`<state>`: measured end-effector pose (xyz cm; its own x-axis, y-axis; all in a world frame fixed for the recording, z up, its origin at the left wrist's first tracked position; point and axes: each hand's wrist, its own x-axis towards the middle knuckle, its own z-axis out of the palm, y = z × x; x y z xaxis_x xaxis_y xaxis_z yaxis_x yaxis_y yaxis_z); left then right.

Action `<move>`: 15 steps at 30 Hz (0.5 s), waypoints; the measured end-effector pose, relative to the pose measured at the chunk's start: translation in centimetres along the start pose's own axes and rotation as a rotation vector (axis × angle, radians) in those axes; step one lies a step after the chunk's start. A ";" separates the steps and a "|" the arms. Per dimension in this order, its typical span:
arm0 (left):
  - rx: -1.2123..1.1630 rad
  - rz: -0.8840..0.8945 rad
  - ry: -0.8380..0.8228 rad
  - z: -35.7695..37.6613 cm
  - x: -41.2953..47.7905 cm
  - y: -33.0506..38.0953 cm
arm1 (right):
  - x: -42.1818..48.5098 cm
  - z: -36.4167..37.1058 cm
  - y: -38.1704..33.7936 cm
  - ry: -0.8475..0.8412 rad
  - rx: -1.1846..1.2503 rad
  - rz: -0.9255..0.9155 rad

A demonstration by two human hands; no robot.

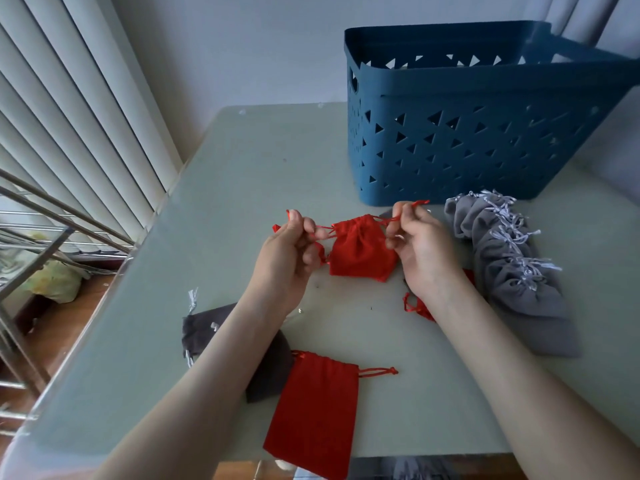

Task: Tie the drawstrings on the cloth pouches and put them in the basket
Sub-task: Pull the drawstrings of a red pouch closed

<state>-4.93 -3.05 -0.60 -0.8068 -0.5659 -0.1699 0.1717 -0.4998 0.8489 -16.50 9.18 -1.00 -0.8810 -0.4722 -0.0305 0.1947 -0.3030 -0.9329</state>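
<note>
A small red cloth pouch (360,249) with its mouth gathered hangs between my hands above the table. My left hand (294,244) pinches the red drawstring on its left side. My right hand (414,242) pinches the red drawstring on its right side, the cord end sticking up past my fingers. The strings are pulled outward. A blue plastic basket (467,133) with triangular holes stands at the back right of the table. A flat red pouch (317,410) lies near the front edge.
A row of grey pouches (512,268) with silver strings lies to the right. A dark grey pouch (204,332) lies under my left forearm. Another red pouch (417,308) peeks out under my right wrist. Metal rails stand left of the grey-green table (242,168).
</note>
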 end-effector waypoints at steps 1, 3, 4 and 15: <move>0.005 -0.029 -0.003 0.0 0.1 -0.1 | -0.1 0.1 0.0 -0.019 0.009 0.005; 0.012 -0.068 -0.022 0.0 0.2 -0.1 | -0.2 0.3 -0.1 -0.079 0.083 0.031; 0.004 -0.077 -0.032 0.0 0.2 0.0 | -0.3 0.4 -0.3 -0.112 0.135 0.057; -0.055 -0.038 -0.035 -0.1 -0.2 1.0 | -0.7 0.0 -0.7 -0.191 0.300 0.204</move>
<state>-4.55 -3.52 0.25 -0.8322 -0.5233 -0.1834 0.1705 -0.5562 0.8134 -16.02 9.70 -0.34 -0.7209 -0.6842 -0.1101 0.4990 -0.4023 -0.7676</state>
